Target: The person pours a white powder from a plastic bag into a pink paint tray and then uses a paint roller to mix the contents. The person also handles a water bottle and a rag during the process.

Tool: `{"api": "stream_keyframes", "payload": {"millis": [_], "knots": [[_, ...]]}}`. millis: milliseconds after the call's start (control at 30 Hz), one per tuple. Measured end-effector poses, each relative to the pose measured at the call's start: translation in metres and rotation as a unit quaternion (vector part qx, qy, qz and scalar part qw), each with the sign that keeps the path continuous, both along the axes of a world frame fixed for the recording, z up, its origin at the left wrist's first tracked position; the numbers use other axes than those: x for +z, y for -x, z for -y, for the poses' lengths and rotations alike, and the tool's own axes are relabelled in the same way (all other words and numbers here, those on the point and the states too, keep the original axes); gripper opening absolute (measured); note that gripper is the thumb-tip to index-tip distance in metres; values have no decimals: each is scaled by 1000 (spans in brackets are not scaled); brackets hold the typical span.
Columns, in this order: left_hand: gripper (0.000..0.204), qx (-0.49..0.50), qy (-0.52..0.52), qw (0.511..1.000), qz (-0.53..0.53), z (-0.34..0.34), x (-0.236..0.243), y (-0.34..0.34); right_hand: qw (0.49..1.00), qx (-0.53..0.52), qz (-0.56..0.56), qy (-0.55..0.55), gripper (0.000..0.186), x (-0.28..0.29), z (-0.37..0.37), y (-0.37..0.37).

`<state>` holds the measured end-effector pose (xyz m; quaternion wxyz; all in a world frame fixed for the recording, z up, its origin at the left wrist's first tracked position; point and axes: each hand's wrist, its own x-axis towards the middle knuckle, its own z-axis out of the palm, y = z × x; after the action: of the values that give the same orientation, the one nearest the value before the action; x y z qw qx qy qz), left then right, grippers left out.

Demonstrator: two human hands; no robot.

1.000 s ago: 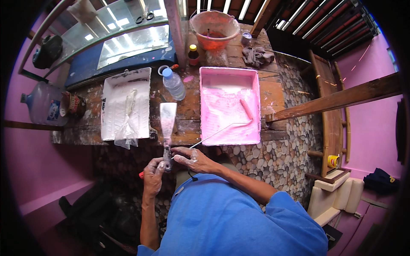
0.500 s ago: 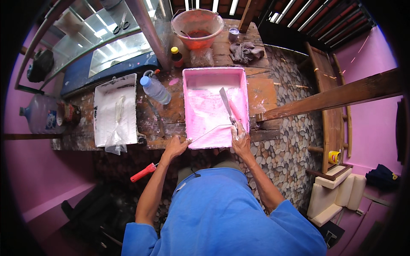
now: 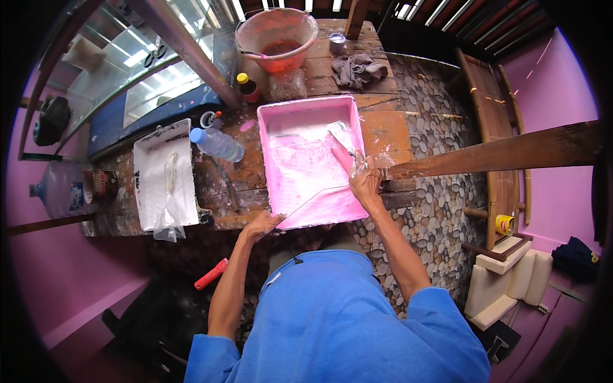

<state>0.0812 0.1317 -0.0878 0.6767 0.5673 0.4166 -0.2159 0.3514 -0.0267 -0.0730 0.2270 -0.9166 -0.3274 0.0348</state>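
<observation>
A pink-smeared paint tray [image 3: 306,110] stands at the table's front edge. My left hand [image 3: 260,226] is closed on the metal rod of a paint roller [image 3: 343,157], by the tray's near left corner. Its red handle [image 3: 211,274] sticks out lower left, past my wrist. The rod crosses the tray to the pink roller sleeve on the right. My right hand [image 3: 366,182], at the tray's right rim, is closed on a putty knife [image 3: 340,134]. The knife's flat blade points up and left over the tray, close beside the sleeve. Fingers hide its grip.
Left of the tray are a water bottle [image 3: 217,145] and a white tray [image 3: 165,191] with a plastic bag. Behind stand a bucket [image 3: 278,39], a yellow-capped bottle [image 3: 248,88], a small cup [image 3: 337,43] and a grey rag [image 3: 359,70]. A wooden beam [image 3: 491,151] juts in from the right.
The putty knife has turned, showing its blade's broad face instead of its narrow side. My right hand has shifted slightly up and right. The whole view has tilted a little.
</observation>
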Motion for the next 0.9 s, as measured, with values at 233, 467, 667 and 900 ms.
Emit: {"api": "stream_keyframes", "payload": {"millis": [233, 467, 667, 900], "knots": [[50, 13, -2, 1000, 11, 13, 43, -16, 995, -24, -87, 50, 36, -2, -33, 13], [51, -15, -34, 999, 14, 17, 35, -14, 996, -77, -42, 23, 34, -2, -40, 16], [52, -26, -52, 998, 18, 19, 28, -12, 997, 39, -28, -54, 31, -29, -54, 26], [50, -10, -38, 999, 17, 22, 33, -15, 998, -35, -45, -18, 31, -19, -58, 28]]}}
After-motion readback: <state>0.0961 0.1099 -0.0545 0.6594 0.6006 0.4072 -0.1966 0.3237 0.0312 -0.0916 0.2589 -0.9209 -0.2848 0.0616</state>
